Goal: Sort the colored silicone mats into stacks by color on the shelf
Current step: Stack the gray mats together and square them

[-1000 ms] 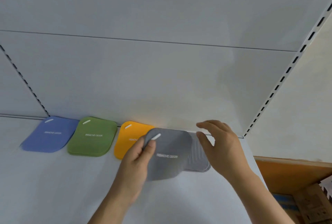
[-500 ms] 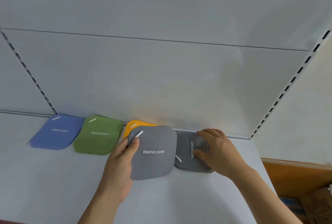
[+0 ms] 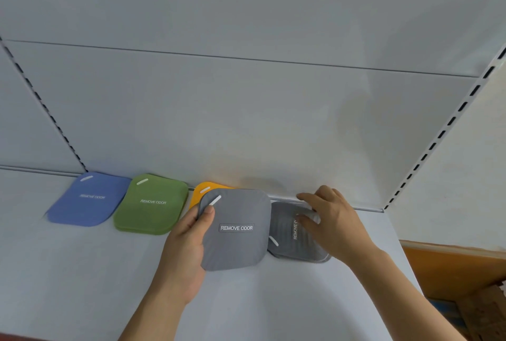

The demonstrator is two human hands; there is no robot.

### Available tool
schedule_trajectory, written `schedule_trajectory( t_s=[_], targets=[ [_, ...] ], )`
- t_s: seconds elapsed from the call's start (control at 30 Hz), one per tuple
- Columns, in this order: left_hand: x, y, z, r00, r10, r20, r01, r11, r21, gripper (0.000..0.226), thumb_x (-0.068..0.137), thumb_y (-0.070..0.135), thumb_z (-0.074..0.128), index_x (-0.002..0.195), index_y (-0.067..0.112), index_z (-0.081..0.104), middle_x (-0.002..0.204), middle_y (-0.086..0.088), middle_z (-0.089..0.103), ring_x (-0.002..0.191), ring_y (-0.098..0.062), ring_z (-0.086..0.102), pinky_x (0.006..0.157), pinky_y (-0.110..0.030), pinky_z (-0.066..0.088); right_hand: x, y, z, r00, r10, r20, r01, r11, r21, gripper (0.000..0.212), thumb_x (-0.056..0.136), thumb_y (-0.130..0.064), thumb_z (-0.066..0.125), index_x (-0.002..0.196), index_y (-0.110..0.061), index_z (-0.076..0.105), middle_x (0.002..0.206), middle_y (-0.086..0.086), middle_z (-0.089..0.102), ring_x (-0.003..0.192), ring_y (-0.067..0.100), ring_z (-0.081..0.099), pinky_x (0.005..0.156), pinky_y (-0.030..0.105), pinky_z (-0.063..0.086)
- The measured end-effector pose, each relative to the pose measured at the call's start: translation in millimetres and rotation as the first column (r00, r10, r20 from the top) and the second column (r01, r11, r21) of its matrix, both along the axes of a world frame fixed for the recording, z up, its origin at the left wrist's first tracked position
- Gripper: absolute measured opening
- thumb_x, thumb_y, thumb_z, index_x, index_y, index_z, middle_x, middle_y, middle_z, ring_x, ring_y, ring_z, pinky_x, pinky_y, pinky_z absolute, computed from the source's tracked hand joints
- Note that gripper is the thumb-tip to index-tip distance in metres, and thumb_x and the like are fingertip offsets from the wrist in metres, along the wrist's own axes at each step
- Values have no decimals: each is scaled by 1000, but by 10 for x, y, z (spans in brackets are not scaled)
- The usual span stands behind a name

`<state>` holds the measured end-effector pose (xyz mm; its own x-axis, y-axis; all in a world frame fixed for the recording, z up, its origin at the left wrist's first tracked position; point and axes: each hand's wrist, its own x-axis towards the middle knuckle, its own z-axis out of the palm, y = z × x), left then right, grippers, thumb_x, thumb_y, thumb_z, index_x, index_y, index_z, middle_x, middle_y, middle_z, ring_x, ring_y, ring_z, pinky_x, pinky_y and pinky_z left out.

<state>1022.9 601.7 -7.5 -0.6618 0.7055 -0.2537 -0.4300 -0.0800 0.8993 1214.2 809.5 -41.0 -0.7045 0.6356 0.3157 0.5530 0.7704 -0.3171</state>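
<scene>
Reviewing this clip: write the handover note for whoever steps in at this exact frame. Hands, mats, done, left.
Left hand: holds a grey mat lifted over the shelf, thumb on its top left corner; it hides most of the orange mat.
Right hand: fingers rest on the grey pile at the row's right end.
Done: blue mats, green mats, orange and grey each have a spot along the back wall.
Left: lay the held grey mat on the grey pile and square it up. Its label runs sideways compared with the held mat's, so turn one to match.
</scene>
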Motion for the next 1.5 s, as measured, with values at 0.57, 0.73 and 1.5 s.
schedule_trajectory(
  t_s=[0.57,0.73,1.5],
  targets=[
    [273,282,217,992,-57,109,44,992,118,32,108,21,48,128,15,71,128,-12,74,112,-25,72,90,-40,53,128,-802,779,728,-366,-579,-101,778,-620,21,97,-10,66,94,-28,76,85,-2,79,83,23,72,76,39,54],
    [443,313,251,972,-171,162,140,972,187,37,108,28,43,120,17,76,115,-9,78,92,-21,75,65,-31,58,-37,-973,433,765,-446,-465,-22,704,-710,18,100,-14,62,96,-27,73,90,-7,77,84,13,72,76,40,58],
    [380,211,129,982,18,-186,5,992,122,25,98,44,65,112,25,75,116,-8,77,120,-39,66,106,-65,49,-164,-950,362,864,-308,-400,27,820,-572,6,100,-30,60,101,-35,63,85,-15,69,74,3,64,64,18,51]
  ],
)
